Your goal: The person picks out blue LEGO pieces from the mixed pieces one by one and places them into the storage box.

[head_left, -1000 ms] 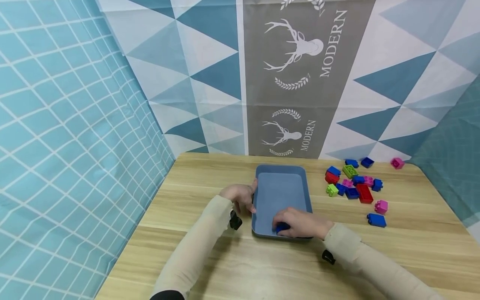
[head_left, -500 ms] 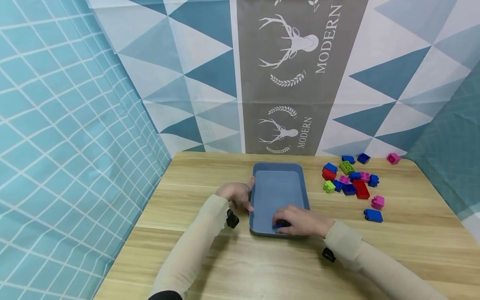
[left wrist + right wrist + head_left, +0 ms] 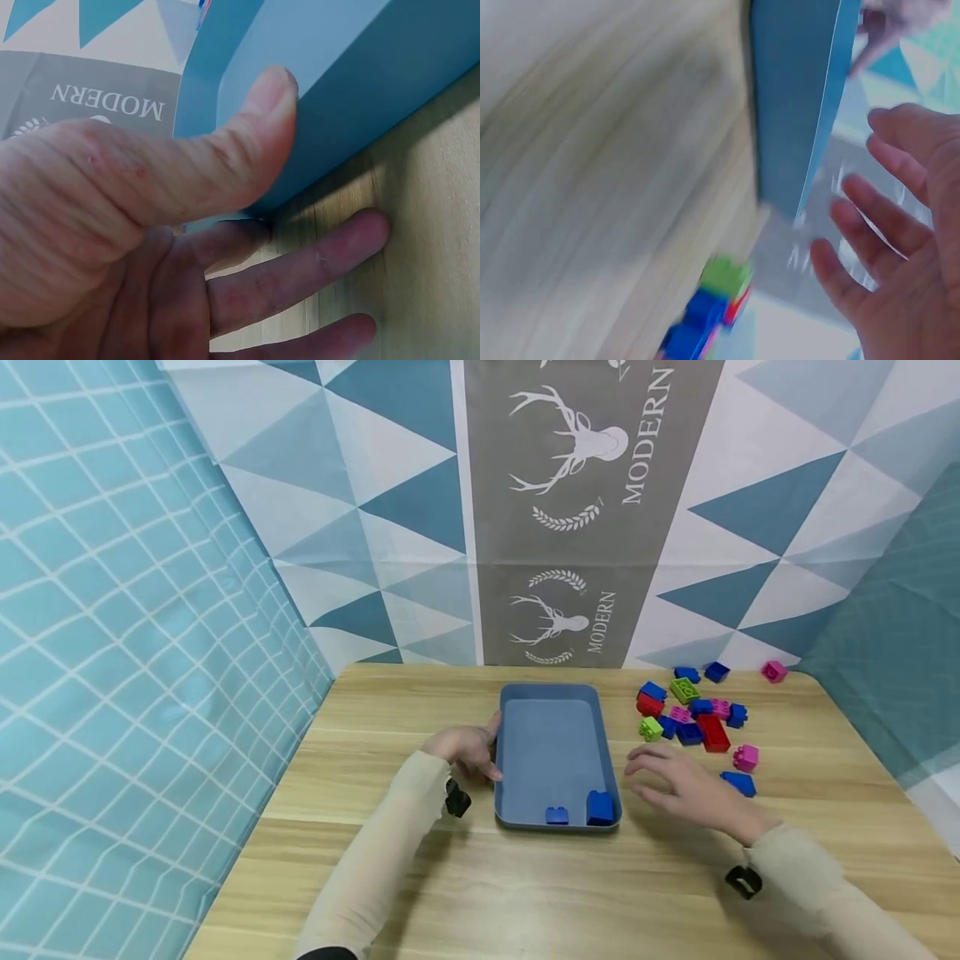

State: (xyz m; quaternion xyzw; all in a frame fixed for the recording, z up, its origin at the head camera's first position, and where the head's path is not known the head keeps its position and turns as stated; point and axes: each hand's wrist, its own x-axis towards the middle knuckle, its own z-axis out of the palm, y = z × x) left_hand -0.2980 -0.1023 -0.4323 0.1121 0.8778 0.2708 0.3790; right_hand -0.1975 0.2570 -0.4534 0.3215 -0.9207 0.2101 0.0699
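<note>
A grey-blue rectangular tray (image 3: 551,752) lies on the wooden table. Two blue toy bricks are inside at its near end: a small one (image 3: 557,816) by the near wall and a larger one (image 3: 600,807) in the right corner. My left hand (image 3: 465,750) is at the tray's left side, its thumb (image 3: 270,101) against the wall and the other fingers stretched out below. Just beyond the right side of the tray, my right hand (image 3: 693,789) hovers with fingers spread and nothing in them. In the right wrist view, those fingers (image 3: 870,270) are loosely bent.
Several loose bricks lie right of the tray, among them a red one (image 3: 713,732), a lime green one (image 3: 651,728) and a pink one (image 3: 746,757). Another blue brick (image 3: 738,782) lies partly behind my right hand. A patterned cloth (image 3: 555,527) hangs behind the table.
My right hand has let go of a blue brick in the tray and moved right, out over the table. The left hand stays at the tray's side.
</note>
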